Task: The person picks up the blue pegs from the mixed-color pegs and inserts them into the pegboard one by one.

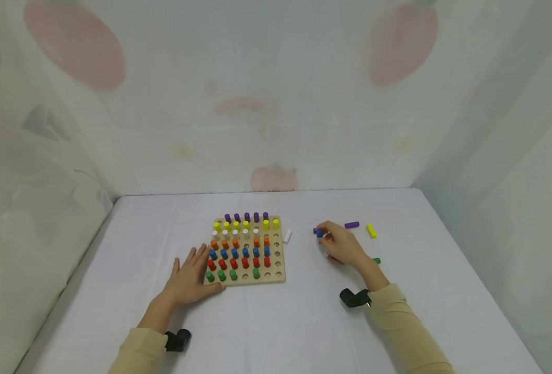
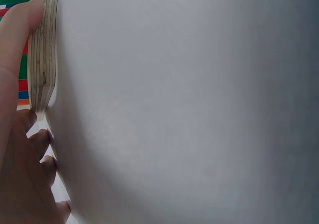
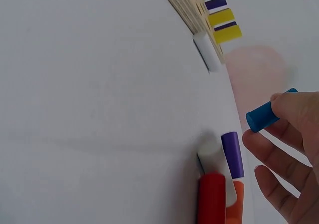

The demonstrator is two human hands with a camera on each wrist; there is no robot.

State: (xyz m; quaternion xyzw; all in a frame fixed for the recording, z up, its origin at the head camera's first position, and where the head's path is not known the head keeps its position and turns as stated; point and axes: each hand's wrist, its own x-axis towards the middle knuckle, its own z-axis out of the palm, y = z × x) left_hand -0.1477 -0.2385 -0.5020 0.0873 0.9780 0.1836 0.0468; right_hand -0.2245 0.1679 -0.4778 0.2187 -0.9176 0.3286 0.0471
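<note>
At the wooden pegboard [image 1: 281, 259], my left hand [image 1: 189, 280] lies around the near left corner. Its thumb touches the front edge, as the left wrist view also shows, and its other fingers spread along the left side. Colour rows of pegs stand upright in the board: purple, yellow, white, orange, blue, red and green, with some bare holes, mostly toward the right. To the right of the board, my right hand [image 1: 343, 244] pinches a blue peg [image 3: 261, 118] between thumb and fingers, held tilted above the table.
Beneath the right hand lie a red peg [image 3: 212, 199], an orange peg [image 3: 238, 199], a purple peg [image 3: 232, 154] and a white peg [image 3: 210, 154]. Another white peg [image 1: 287, 236] lies by the board's right edge. Farther right are purple [image 1: 352, 225], yellow [image 1: 371, 230] and green [image 1: 376, 260] pegs.
</note>
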